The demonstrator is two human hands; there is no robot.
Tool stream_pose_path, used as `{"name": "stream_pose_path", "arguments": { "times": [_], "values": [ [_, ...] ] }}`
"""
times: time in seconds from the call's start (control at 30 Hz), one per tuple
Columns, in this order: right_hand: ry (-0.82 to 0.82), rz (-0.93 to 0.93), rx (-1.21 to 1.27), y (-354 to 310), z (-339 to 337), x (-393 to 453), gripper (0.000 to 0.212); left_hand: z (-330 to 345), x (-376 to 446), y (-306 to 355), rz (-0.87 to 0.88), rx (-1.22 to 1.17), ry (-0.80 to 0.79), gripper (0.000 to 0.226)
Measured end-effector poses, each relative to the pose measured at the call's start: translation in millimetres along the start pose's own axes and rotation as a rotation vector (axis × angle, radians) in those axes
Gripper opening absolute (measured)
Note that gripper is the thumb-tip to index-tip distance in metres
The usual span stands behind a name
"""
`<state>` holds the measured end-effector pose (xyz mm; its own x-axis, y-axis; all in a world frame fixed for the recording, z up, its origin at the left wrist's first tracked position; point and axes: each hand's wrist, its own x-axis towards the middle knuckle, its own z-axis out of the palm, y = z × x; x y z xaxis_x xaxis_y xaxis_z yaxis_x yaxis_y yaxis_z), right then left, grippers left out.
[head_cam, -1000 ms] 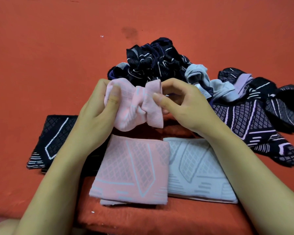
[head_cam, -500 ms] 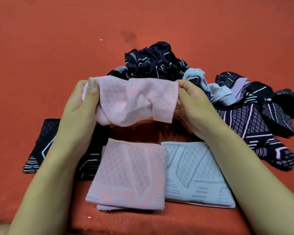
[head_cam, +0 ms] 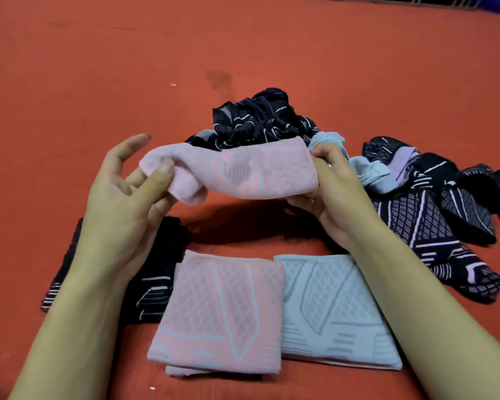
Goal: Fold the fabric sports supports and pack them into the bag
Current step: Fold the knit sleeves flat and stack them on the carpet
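Pink support [head_cam: 243, 174] stretched out between both hands, not yet folded.
Left hand [head_cam: 127, 197] pinches one end, right hand [head_cam: 326, 192] grips the other; square the edges first, then fold flat like the folded pink one [head_cam: 223, 310].

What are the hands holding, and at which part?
A pink support, stretched between both hands: left hand pinches its left end, right hand grips its right end.
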<state>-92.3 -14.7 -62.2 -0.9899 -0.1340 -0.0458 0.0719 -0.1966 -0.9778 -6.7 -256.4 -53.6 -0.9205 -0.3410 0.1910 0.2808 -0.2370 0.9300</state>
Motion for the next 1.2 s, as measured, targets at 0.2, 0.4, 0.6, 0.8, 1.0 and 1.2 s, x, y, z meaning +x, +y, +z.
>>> {"name": "stream_pose_path", "arguments": {
  "times": [0.2,0.4,0.6,0.8,1.0,1.2],
  "values": [
    [-0.112,-0.052,-0.158,-1,1,-3,0.043,1,-5,-3,0.026,0.062,-0.093,0.044],
    [-0.038,-0.120,-0.126,4,-2,1,0.023,-9,2,-5,0.041,0.124,0.041,0.029],
    [0.010,-0.089,0.106,-5,-2,2,0.024,-6,-2,-5,0.149,0.388,0.093,0.020],
    [-0.045,-0.119,0.334,-13,-4,0,0.020,-1,-5,-2,-0.096,0.518,-0.082,0.034],
    [-0.111,-0.123,0.508,-18,-2,-5,0.015,-6,-2,-8,0.020,0.756,-0.129,0.028],
    [-0.033,-0.170,0.359,-13,0,-4,0.015,-3,-10,-13,0.092,1.014,-0.275,0.055]
  ]
}}
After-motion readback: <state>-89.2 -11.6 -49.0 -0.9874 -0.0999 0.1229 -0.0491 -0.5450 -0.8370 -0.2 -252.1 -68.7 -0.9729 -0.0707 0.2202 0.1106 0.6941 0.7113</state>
